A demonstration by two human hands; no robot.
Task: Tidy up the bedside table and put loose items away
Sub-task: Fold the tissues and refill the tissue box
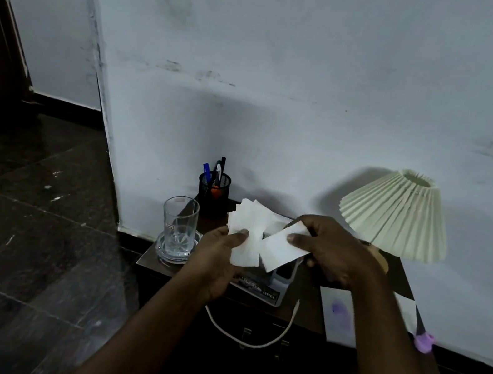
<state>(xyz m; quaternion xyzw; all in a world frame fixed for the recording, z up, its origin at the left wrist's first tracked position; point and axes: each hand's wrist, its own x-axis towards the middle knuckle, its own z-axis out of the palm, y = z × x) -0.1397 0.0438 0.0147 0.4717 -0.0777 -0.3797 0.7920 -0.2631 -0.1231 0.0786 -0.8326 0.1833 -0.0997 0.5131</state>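
Note:
Above the dark wooden bedside table, my left hand holds a fanned stack of white paper slips, its thumb pressed on top. My right hand pinches a single white slip right beside that stack. Under the papers lies a magazine with a grey device on it, mostly hidden. A white cable droops over the table's front edge.
A clear glass on a glass dish stands at the table's left corner. Behind it is a black mesh pen holder with pens. A pleated cream lamp stands on the right. A white sheet with a purple stain and a purple object lie front right.

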